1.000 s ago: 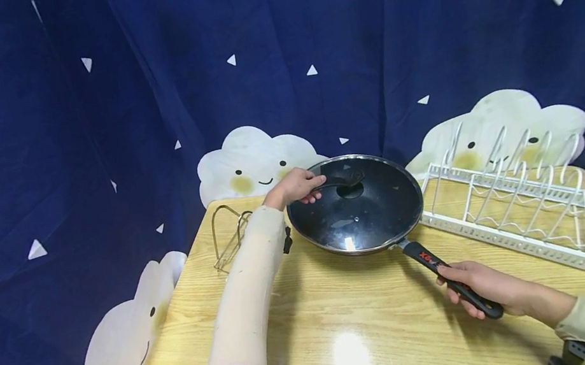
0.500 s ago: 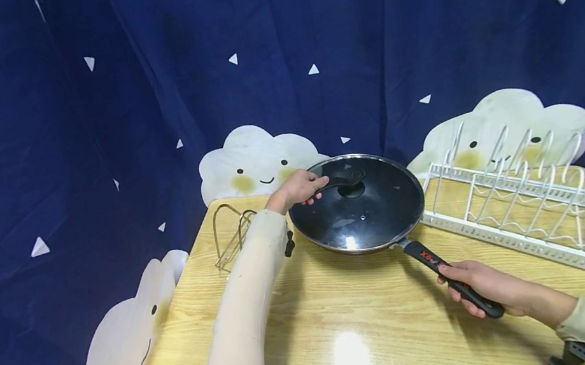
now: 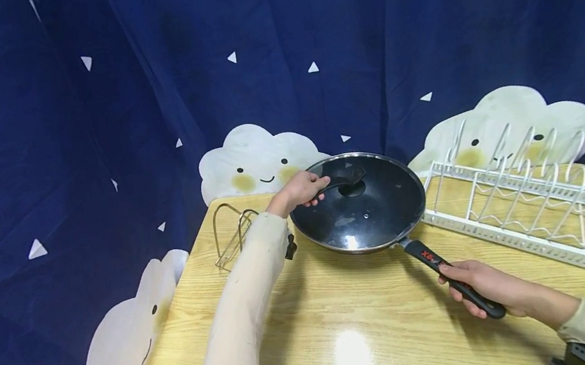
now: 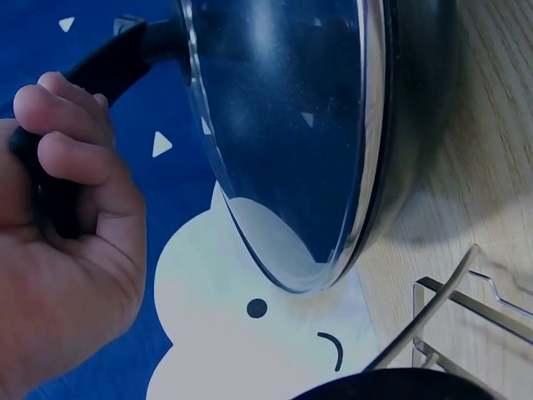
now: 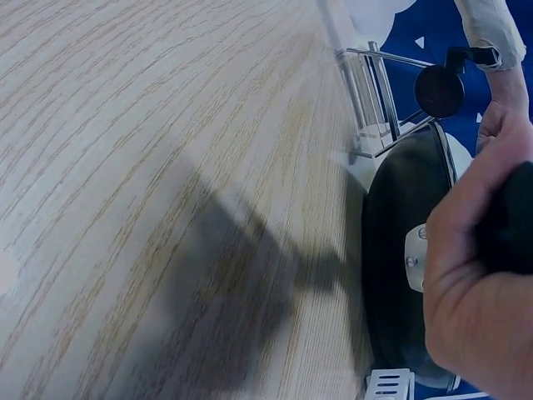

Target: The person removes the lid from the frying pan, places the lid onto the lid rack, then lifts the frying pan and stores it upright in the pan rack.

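A dark wok [image 5: 396,250] stands at the back middle of the wooden table, covered by a glass lid [image 3: 373,214] with a metal rim. My left hand [image 3: 301,191] curls its fingers round the black lid handle [image 4: 108,67], which sticks up and out from the lid's centre. In the left wrist view the lid sits against the wok's rim. Toward the front right, my right hand [image 3: 480,283] grips the wok's long black handle [image 3: 427,255], which has red lettering. That palm is partly hidden behind the handle.
A white dish rack [image 3: 545,237] with upright wire dividers stands right of the wok. To its left is a small metal wire stand [image 3: 230,244], partly behind my left sleeve. A dark blue curtain [image 3: 268,38] with cloud cutouts closes off the table's back edge.
Both hands keep their grips, and the wok and lid stay almost in place. The head view has shifted very slightly.
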A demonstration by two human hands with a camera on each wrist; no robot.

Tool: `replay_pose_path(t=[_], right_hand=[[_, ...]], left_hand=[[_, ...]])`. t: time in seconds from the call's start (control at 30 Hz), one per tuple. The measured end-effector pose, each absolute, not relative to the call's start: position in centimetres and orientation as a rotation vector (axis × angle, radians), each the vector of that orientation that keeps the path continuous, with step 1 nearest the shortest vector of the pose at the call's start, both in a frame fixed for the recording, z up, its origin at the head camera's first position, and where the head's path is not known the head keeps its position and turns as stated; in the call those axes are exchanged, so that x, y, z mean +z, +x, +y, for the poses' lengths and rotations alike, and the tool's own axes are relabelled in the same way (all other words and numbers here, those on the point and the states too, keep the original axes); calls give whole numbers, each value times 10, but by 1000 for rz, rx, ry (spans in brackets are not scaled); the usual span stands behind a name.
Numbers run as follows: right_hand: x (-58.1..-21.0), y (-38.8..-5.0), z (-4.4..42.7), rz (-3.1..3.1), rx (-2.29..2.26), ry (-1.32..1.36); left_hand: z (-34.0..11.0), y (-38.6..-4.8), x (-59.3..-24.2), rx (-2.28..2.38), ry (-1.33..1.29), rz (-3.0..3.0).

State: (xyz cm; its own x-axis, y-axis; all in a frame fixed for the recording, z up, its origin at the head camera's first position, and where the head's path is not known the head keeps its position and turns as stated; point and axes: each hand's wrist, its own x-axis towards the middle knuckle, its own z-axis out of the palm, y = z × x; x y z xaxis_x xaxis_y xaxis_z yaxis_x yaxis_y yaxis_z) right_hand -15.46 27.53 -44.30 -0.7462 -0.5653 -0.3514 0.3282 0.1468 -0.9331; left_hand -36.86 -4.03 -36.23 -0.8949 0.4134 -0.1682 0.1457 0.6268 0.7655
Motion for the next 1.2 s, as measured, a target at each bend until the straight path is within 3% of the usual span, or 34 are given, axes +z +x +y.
replay_pose_path(t=[0.7,1.2], right_hand=[[-441,-154,274,1780,-1666,-210],[-442,-152,274,1825,-1651,-199]], left_hand=[[-40,-378,-361,1192,479,2242],[-37,-372,-370,1470,316,2021]])
